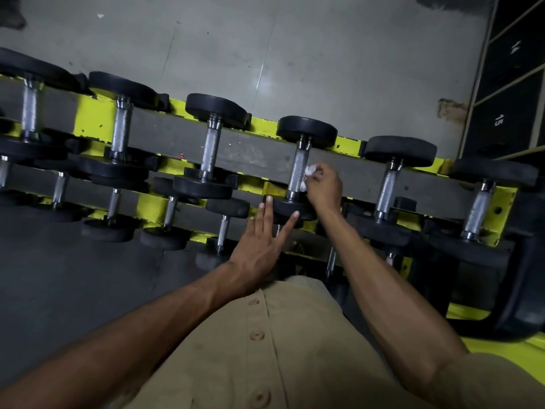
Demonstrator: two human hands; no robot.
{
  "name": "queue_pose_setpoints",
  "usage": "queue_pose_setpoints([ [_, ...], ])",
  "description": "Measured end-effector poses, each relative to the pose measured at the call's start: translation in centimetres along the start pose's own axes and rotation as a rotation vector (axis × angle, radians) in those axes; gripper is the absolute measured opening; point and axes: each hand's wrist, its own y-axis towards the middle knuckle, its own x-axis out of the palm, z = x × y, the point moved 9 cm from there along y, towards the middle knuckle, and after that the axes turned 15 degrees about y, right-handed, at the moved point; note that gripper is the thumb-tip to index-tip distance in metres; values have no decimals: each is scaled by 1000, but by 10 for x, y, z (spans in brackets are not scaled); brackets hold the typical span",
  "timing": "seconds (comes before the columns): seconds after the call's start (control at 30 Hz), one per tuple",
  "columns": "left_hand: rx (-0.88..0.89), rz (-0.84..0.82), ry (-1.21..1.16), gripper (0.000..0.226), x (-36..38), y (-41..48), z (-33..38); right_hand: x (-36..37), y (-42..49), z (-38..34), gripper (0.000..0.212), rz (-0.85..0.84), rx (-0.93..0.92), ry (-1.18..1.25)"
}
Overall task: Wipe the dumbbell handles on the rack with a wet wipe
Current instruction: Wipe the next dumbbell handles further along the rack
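My right hand (323, 187) is a little right of the middle of the frame. Its fingers are curled around a small scrunched white wet wipe (309, 174). I press the wipe on the right side of a silver bumpy metal handle (296, 172). That handle is part of a dumbbell with round black ends (306, 131). It lies across the yellow and grey metal rack (88, 128). The rack runs from the upper left of the frame down to the right, with rows of other dumbbells on it.

My left hand (259, 240) is just below, near the middle. Its fingers are straight and spread, and the tips touch the near black end of the same dumbbell. My tan button shirt (265, 349) fills the bottom of the frame.
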Motion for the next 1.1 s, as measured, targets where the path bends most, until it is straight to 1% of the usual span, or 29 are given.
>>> queue_pose_setpoints([
  [0.07,-3,2,0,109,1,0,0,0,-6,12,12,-1,16,44],
  [0.13,-6,5,2,111,2,1,0,-3,-5,11,16,48,38,82],
  [0.23,-10,10,6,112,3,2,0,-7,0,3,14,99,37,91],
  [0.3,-14,12,3,112,4,3,-1,-6,-1,5,18,61,44,119],
  [0.37,-16,7,1,111,5,3,-1,-4,-8,14,24,2,66,207],
  [0.43,-21,7,-3,111,5,3,-1,-5,-16,22,22,-26,54,244],
  [0.53,-21,8,4,111,4,3,0,-2,-19,24,9,-42,7,239],
  [0.57,-18,4,7,111,3,3,0,-1,-19,23,8,-44,14,228],
  [0.7,-11,-6,9,108,1,2,-1,3,-7,25,20,-37,34,165],
  [0.8,-13,0,16,107,1,1,0,3,15,26,26,23,116,244],
  [0.9,-7,3,24,105,2,2,1,-2,36,6,21,161,123,350],
  [0.97,-7,9,21,106,2,3,0,1,39,2,18,197,143,425],
  [1.03,-7,11,16,109,3,4,0,13,28,11,21,139,198,406],
  [1.1,-8,5,5,112,6,5,0,23,7,25,21,29,264,356],
])
